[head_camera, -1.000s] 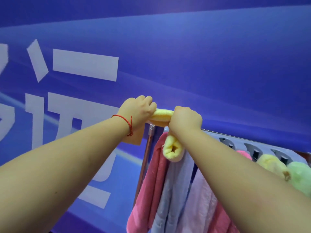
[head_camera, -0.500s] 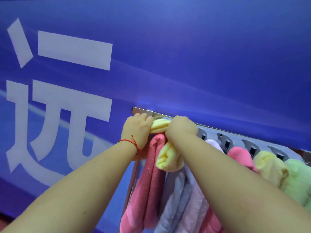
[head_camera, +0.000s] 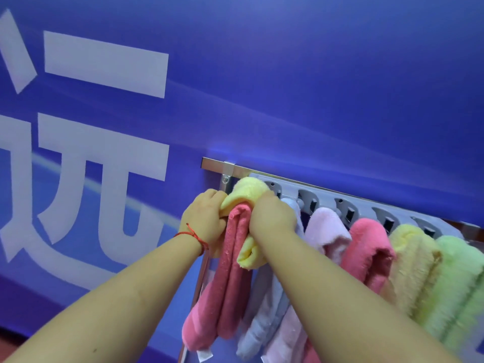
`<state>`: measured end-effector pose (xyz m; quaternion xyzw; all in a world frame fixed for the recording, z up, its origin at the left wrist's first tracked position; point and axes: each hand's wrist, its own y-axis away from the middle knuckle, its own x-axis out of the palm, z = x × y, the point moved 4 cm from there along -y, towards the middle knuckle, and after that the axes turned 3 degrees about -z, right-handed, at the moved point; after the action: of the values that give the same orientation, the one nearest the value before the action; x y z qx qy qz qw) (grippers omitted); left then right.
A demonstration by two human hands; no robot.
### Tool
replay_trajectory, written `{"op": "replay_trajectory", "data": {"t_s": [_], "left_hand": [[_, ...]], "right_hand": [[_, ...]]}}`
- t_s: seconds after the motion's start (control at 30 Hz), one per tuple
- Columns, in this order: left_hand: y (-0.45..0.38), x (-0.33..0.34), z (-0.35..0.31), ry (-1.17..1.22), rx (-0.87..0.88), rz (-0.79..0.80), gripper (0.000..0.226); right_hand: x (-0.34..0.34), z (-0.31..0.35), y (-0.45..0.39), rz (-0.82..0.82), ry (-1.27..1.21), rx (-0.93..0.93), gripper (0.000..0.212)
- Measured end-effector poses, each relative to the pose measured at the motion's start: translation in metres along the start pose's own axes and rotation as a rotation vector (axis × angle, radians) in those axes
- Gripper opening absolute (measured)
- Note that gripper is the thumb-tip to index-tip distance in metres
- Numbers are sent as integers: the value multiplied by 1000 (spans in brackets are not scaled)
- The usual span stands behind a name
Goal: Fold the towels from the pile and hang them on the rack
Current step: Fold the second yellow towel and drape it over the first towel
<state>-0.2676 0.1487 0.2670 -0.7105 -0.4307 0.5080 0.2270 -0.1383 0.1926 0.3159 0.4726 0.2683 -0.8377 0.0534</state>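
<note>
1. Gripping from both sides, the left hand [head_camera: 203, 220] and the right hand [head_camera: 272, 216] are each curled tight on the yellow towel [head_camera: 245, 191], which arches over the top left end of the rack [head_camera: 293, 180].
2. It is a pale yellow, fluffy cloth folded into a thick roll; its free end [head_camera: 248, 255] hangs below the right wrist and shows its folded layers (they look like a small spiral).
3. Just under it hangs a deep pink towel [head_camera: 230, 279], folded double, between the two forearms.
4. To the right hang more folded towels, side by side: a light blue towel [head_camera: 264, 318], a pale pink towel [head_camera: 327, 231], a bright pink towel [head_camera: 369, 247], another yellow one [head_camera: 413, 265] and a green towel [head_camera: 458, 284].
5. A red string bracelet [head_camera: 192, 235] circles the left wrist.
6. Behind stands a blue wall [head_camera: 314, 87] with large white lettering [head_camera: 104, 142].
</note>
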Motion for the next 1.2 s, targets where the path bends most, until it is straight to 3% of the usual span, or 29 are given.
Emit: {"op": "replay_trajectory", "data": {"t_s": [0.17,0.27,0.33,0.43,0.6,0.77,0.87,1.03,1.2], "left_hand": [[18,13,1,241,-200,23,21],[25,14,1,220,-270,7,22],[28,14,-1,176,-258,19,20],[32,14,-1,96,-213,20,23],[43,24,4,99,-254,40,31],[72,41,2,299,-366,136,20],[95,44,8,361,-479,150,21],[140,44,12,281,-622,258,24],[184,47,-18,303,-620,362,23]], "right_hand": [[34,-14,20,-20,-247,101,34],[51,-25,29,-12,-431,180,14],[57,-31,31,-26,-388,145,13],[61,-50,25,-109,-261,32,45],[76,-67,19,-170,-307,96,34],[92,-46,44,23,-485,123,37],[93,-49,56,81,-476,166,28],[106,-69,92,272,-393,129,39],[111,-107,140,346,-342,116,38]]}}
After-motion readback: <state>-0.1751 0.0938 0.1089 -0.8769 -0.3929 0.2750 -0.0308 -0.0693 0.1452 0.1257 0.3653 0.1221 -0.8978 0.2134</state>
